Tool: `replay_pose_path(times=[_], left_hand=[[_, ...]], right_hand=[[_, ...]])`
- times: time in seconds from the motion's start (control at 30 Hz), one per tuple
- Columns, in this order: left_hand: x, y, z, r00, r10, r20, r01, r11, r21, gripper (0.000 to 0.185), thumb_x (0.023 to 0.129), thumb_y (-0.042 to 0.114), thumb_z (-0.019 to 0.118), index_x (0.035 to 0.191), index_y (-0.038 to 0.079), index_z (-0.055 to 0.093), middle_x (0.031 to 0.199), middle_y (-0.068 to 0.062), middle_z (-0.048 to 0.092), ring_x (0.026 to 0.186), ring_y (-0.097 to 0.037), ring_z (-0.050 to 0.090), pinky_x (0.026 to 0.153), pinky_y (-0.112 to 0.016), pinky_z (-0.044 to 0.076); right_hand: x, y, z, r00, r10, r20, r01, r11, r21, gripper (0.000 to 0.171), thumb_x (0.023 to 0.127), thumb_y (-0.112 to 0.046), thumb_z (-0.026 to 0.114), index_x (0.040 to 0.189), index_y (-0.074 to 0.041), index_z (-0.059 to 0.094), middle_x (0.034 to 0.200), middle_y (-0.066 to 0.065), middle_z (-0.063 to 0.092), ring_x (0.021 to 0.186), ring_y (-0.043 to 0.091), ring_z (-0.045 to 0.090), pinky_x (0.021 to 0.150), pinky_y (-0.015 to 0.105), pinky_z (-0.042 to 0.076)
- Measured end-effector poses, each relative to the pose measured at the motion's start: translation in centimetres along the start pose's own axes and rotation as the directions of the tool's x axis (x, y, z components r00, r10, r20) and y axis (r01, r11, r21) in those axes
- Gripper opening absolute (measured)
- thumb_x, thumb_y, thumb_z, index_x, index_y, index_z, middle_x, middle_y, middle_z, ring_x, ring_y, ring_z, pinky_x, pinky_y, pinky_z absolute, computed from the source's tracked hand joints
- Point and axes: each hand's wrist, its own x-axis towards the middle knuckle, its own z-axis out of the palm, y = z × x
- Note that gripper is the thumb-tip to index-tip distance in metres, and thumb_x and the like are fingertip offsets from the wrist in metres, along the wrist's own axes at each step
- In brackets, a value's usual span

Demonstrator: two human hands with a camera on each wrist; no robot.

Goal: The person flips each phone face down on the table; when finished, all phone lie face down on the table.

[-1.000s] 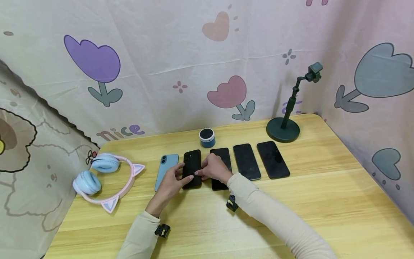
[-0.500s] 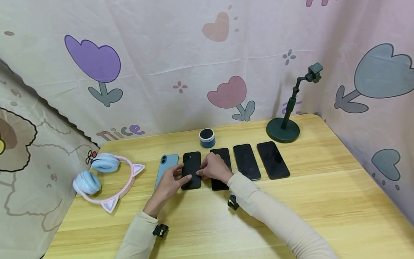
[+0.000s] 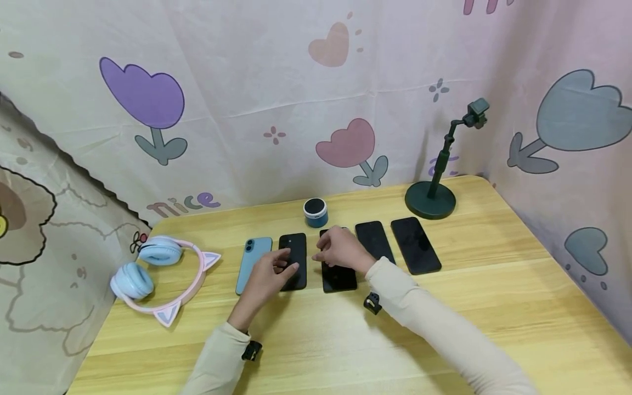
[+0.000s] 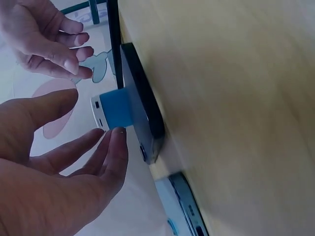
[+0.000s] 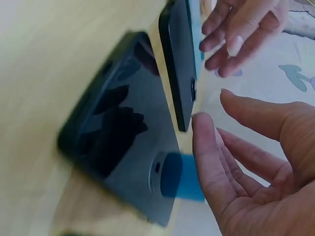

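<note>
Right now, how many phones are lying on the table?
5, in one row: blue phone leftmost, black phone under the left hand, third phone under the right hand, fourth phone, fifth phone rightmost.

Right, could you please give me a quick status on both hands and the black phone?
Left hand open, fingertips over the black phone. Right hand open, over the next phone. Black phone flat on the table, blue phone close beside it.
</note>
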Motion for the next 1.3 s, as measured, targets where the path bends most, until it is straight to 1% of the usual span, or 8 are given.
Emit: replay_pose_path(times=[0.33,0.53,0.87,0.97,1.07,1.13,1.23,1.3], left_hand=[[0.4,1.1,1.3,1.0,0.001,0.03,-0.003,0.997,0.072,0.043,0.095,0.018,0.073,0.133,-0.002,0.064,0.12,-0.016,0.067,0.108,-0.03,0.064,0.094,-0.047,0.053],[0.8,1.9,2.0,0.999,0.009,0.039,-0.013,0.993,0.119,0.041,0.096,0.018,0.072,0.13,-0.002,0.065,0.116,-0.013,0.068,0.106,-0.029,0.064,0.091,-0.048,0.053],[1.3,2.6,3.3,0.996,0.038,0.08,-0.055,0.974,0.219,0.041,0.093,0.02,0.076,0.125,-0.005,0.068,0.112,-0.014,0.068,0.095,-0.026,0.061,0.087,-0.045,0.053],[1.6,2.6,3.7,0.994,0.052,0.097,-0.075,0.965,0.251,0.031,0.092,0.019,0.077,0.112,-0.004,0.072,0.097,-0.012,0.066,0.086,-0.025,0.056,0.081,-0.04,0.048],[1.8,2.8,4.1,0.993,0.037,0.116,-0.069,0.955,0.288,0.021,0.091,0.021,0.078,0.093,0.002,0.07,0.078,-0.007,0.053,0.083,-0.024,0.047,0.074,-0.037,0.037],[2.0,3.0,4.3,0.991,0.028,0.128,-0.067,0.949,0.307,0.024,0.091,0.022,0.079,0.082,0.006,0.064,0.07,-0.005,0.041,0.08,-0.025,0.042,0.071,-0.037,0.03],[2.1,3.1,4.8,0.99,0.037,0.137,-0.082,0.937,0.34,0.03,0.091,0.024,0.079,0.074,0.007,0.061,0.065,-0.001,0.036,0.08,-0.024,0.042,0.073,-0.037,0.028],[2.1,3.1,5.0,0.989,0.048,0.141,-0.095,0.93,0.355,0.027,0.09,0.025,0.079,0.077,0.007,0.063,0.064,-0.001,0.038,0.081,-0.024,0.044,0.075,-0.038,0.028]], right_hand=[[-1.2,1.5,-2.6,0.996,0.076,-0.051,-0.079,0.995,-0.059,0.04,0.086,-0.021,0.083,0.116,0.004,0.072,0.077,0.002,0.073,0.065,0.021,0.072,0.073,0.036,0.059],[-1.8,2.6,-3.6,0.993,0.095,-0.065,-0.1,0.992,-0.073,0.043,0.087,-0.021,0.082,0.119,0.006,0.07,0.077,0.003,0.073,0.065,0.021,0.072,0.082,0.041,0.059],[-1.9,3.9,-3.9,0.988,0.136,-0.066,-0.14,0.989,-0.052,0.032,0.086,-0.016,0.083,0.106,0.006,0.073,0.076,0.005,0.073,0.064,0.018,0.072,0.073,0.035,0.06],[-1.9,4.1,-3.7,0.985,0.161,-0.064,-0.163,0.986,-0.028,0.038,0.085,-0.015,0.083,0.112,0.009,0.07,0.082,0.007,0.074,0.064,0.018,0.072,0.07,0.033,0.06],[-1.8,4.1,-3.5,0.984,0.167,-0.058,-0.168,0.986,-0.014,0.043,0.085,-0.015,0.084,0.116,0.01,0.068,0.083,0.008,0.074,0.063,0.018,0.072,0.068,0.032,0.06],[-1.7,4.1,-3.4,0.984,0.168,-0.056,-0.17,0.985,-0.019,0.043,0.084,-0.014,0.084,0.116,0.011,0.068,0.081,0.008,0.074,0.062,0.018,0.072,0.068,0.032,0.06],[-1.7,4.2,-3.2,0.983,0.177,-0.058,-0.179,0.983,-0.035,0.045,0.084,-0.015,0.084,0.117,0.011,0.068,0.076,0.006,0.073,0.061,0.018,0.072,0.071,0.034,0.06],[-1.8,4.3,-3.1,0.982,0.182,-0.056,-0.185,0.982,-0.045,0.046,0.085,-0.015,0.084,0.118,0.011,0.067,0.076,0.007,0.073,0.061,0.018,0.072,0.075,0.036,0.06]])
